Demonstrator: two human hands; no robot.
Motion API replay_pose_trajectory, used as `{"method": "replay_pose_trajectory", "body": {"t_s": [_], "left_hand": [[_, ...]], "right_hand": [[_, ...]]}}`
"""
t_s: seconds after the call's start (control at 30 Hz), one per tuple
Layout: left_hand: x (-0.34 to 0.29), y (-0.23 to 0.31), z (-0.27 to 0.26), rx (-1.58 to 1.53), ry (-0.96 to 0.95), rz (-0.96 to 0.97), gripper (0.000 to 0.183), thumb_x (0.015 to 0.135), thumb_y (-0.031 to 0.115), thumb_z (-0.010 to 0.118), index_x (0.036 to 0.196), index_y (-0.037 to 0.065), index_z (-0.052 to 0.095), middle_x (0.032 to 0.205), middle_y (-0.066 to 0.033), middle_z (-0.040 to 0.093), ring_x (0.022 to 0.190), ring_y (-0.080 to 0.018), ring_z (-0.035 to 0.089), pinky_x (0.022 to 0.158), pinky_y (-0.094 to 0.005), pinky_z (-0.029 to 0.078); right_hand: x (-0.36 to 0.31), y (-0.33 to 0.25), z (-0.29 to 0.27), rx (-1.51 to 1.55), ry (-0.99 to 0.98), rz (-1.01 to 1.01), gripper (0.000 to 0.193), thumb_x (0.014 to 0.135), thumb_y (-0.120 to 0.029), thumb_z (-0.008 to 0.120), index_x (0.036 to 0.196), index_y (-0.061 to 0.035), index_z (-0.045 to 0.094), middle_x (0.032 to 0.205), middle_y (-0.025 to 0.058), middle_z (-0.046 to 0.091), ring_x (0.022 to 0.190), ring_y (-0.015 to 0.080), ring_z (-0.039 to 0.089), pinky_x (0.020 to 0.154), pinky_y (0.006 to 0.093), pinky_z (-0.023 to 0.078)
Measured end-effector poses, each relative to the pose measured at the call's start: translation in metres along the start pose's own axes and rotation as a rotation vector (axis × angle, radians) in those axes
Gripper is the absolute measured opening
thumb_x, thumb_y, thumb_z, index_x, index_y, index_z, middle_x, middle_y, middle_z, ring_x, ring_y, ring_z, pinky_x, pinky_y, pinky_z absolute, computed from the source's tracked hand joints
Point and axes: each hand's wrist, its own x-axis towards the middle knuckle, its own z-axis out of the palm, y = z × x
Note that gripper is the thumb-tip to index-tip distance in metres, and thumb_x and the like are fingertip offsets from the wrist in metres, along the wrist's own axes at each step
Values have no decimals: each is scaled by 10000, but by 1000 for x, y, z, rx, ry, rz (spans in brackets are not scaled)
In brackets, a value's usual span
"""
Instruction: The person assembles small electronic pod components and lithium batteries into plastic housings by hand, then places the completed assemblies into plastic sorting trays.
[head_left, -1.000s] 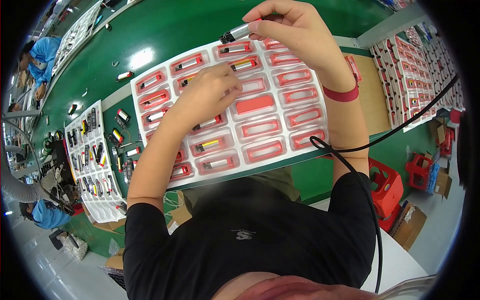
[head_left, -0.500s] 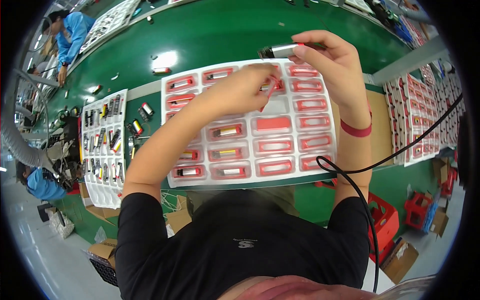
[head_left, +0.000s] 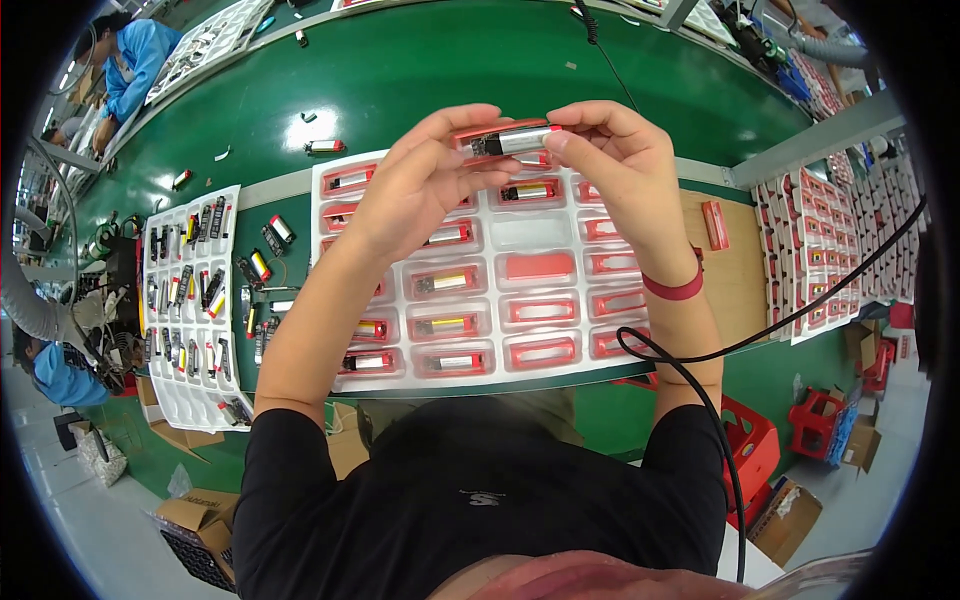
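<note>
My left hand (head_left: pixel 408 192) grips a red plastic shell (head_left: pixel 474 129) by its left end, above the far part of a white moulded tray (head_left: pixel 527 234). My right hand (head_left: pixel 628 170) pinches the red-tipped end of a silver cylindrical battery (head_left: pixel 527 140) with a dark circuit board on its left end. The battery lies along the shell, overlapping it; how deep it sits inside, I cannot tell. Below my hands, tray pockets hold red shells, several with batteries in them. One pocket in the third column has no shell, and a solid red piece (head_left: pixel 540 265) fills the pocket nearer me.
Left of the tray, loose batteries (head_left: pixel 272 235) lie beside another white tray (head_left: pixel 165 385) of battery parts. Stacked filled trays (head_left: pixel 800 240) stand at the right, past brown cardboard (head_left: pixel 735 262) bearing a red piece (head_left: pixel 715 225). A black cable (head_left: pixel 770 340) crosses my right forearm.
My left hand has lifted the red shell up from the tray. The right hand has come down and left, bringing the battery against the shell.
</note>
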Motion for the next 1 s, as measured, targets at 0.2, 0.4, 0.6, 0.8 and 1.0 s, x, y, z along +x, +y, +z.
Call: {"method": "replay_pose_trajectory", "body": {"t_s": [0.2, 0.4, 0.6, 0.8, 1.0], "left_hand": [[1, -11, -7, -101, -155, 13, 472, 1011, 98, 357, 1436, -87, 449, 1343, -216, 594, 1203, -285, 624, 1083, -415, 487], [-1, -14, 1, 19, -91, 22, 436, 1036, 89, 440, 1440, -74, 464, 1296, -188, 618, 1177, -230, 632, 1054, -377, 501], [-2, -20, -3, 337, 66, 94, 383, 1054, 84, 556, 1416, -30, 507, 1181, -108, 675, 989, -136, 676, 907, -291, 555], [0, -16, -3, 698, 87, 99, 355, 1039, 42, 533, 1392, 18, 551, 1206, -88, 670, 940, -118, 686, 770, -258, 547], [-6, -17, -4, 1018, 77, 431, 364, 959, -14, 555, 1319, 7, 602, 1147, -118, 663, 872, -157, 694, 720, -282, 554]], "right_hand": [[3, 10, 4, -72, 27, -18, 202, 919, -30, 751, 1105, 27, 695, 992, 70, 730, 869, 88, 673, 709, 209, 530], [3, 17, 8, -150, 80, -2, 185, 903, -57, 772, 1058, 27, 717, 932, 54, 735, 831, 88, 659, 695, 206, 524], [8, 33, 11, -665, 90, -519, 282, 911, -78, 769, 1154, 47, 698, 1070, 97, 715, 916, 112, 661, 725, 225, 537], [10, 37, -1, -204, -75, -55, 305, 938, -7, 692, 1240, 27, 660, 1085, 106, 703, 979, 154, 687, 827, 275, 560], [9, 28, 7, -606, -28, -401, 269, 870, 29, 685, 1137, 6, 713, 1011, 125, 706, 838, 189, 685, 781, 287, 547]]}}
